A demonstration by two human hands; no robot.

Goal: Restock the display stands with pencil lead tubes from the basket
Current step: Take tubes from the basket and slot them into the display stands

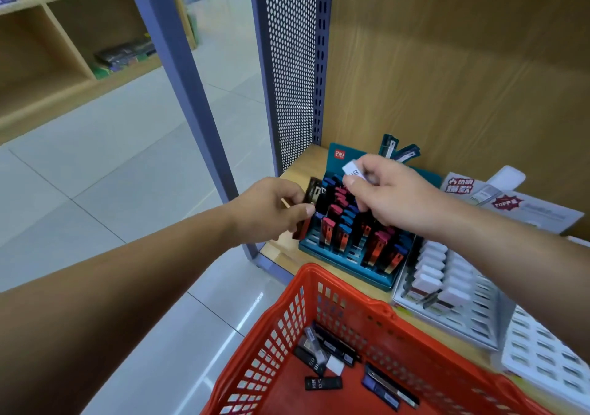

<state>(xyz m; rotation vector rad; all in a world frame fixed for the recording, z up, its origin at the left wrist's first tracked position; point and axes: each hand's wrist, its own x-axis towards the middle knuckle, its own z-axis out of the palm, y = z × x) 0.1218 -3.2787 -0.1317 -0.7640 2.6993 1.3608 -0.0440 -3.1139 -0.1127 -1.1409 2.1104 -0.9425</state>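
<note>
Lead tube (pixel 353 172) within right grip (pixel 392 196), above blue stand (pixel 346 266)

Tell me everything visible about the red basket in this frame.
The red basket looks plastic, with lattice walls and a solid floor. It sits at the bottom of the view, far rim before the teal display stand. Dark lead tubes lie loose inside. Left hand and right hand do not touch it.

Bright, even light all over, shadows faint and soft. There's a white glare streak on the glossy floor tiles (pixel 255 301). The wide-angle lens leans the purple upright (pixel 178 63) hard, and the white display stand (pixel 542 354) at bottom right smears soft, fine detail slightly blurred throughout.
</note>
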